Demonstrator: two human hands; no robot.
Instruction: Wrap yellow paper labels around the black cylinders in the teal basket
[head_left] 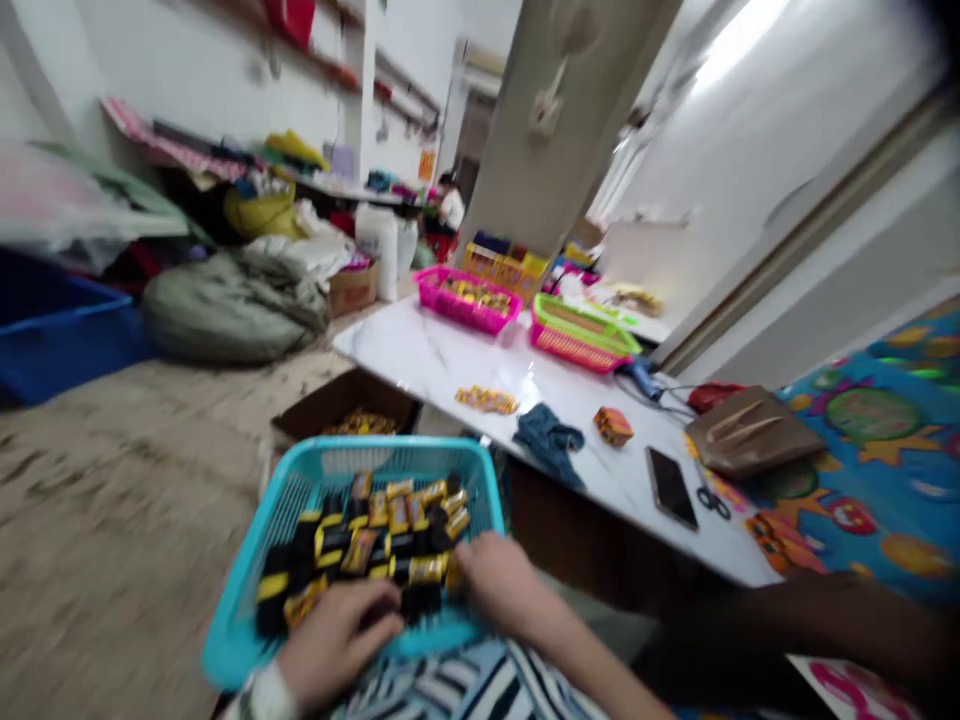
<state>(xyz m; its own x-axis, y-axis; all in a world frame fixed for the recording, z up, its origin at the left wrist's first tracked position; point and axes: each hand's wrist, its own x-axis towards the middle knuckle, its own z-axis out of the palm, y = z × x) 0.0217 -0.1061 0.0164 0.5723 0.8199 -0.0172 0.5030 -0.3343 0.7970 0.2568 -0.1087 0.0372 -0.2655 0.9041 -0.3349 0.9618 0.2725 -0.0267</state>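
A turquoise plastic basket point(491, 480) sits at my lap, holding many small black-and-yellow labelled cylinders point(401, 515), blurred and lying loosely. Over the basket's near left part, my left hand point(337, 635) rests among the cylinders, thumb and fingers apart, nothing visible between them. At the near right side, my right hand point(502, 580) reaches in with its fingers curled down and together. A yellowish piece shows beside those fingertips, but what they hold is hidden.
A white marbled table point(420, 350) bears a pink basket point(469, 300), a green-and-pink basket stack point(585, 335), a blue cloth point(550, 440), a phone point(671, 487) and scissors point(712, 502). An open carton point(300, 410) stands behind my basket. A person point(450, 210) is far back.
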